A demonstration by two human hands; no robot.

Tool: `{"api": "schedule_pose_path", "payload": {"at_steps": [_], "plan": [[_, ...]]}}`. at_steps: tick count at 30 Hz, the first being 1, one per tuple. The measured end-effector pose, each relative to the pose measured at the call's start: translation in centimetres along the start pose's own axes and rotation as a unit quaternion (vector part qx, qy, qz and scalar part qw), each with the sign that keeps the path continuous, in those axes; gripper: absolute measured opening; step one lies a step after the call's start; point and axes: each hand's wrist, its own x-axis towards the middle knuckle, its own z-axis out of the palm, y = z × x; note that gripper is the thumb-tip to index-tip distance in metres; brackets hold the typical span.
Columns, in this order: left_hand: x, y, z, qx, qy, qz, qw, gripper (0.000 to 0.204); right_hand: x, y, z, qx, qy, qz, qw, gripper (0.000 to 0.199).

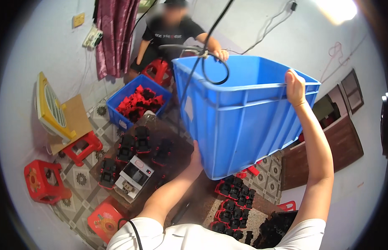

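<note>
I hold a large blue plastic crate [239, 121] up in the air, tilted toward me. My right hand [295, 86] grips its upper right rim. My left hand [197, 157] is under its lower left corner, mostly hidden by the crate. Below the crate lie several red and black plastic parts [235, 193] in rows on the speckled surface. The inside of the crate is not visible.
A second blue bin [119, 109] filled with red and black parts stands on the tiled floor. A dark board [183, 152] carries more black parts and a small white machine [134, 175]. Red stools [43, 181] and a yellow fan [52, 109] stand left. A seated person [171, 31] is behind.
</note>
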Motion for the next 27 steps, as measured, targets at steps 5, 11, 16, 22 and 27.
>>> {"api": "schedule_pose_path", "payload": {"at_steps": [5, 11, 16, 22, 27], "plan": [[2.1, 4.4, 1.8, 0.004, 0.027, 0.036, 0.999, 0.077, 1.5, 1.7, 1.5, -0.021, 0.023, 0.019, 0.999, 0.041], [0.1, 11.6, 4.5, 0.006, -0.022, 0.217, 0.976, 0.072, 1.7, 2.9, 5.9, 0.002, 0.085, 0.056, 0.995, 0.042], [-8.6, 6.7, 5.0, 0.204, 0.128, 0.028, 0.97, 0.066, 1.8, 0.0, 14.9, -0.044, 0.149, 0.093, 0.983, 0.038], [-16.7, 10.3, 6.7, 0.423, -0.118, -0.111, 0.891, 0.051, 7.2, -6.6, 25.9, -0.043, 0.22, 0.109, 0.968, 0.029], [-22.1, 16.9, 4.0, 0.528, -0.225, -0.246, 0.781, 0.054, 7.5, -12.4, 30.4, 0.217, 0.068, 0.126, 0.966, 0.037]]}}
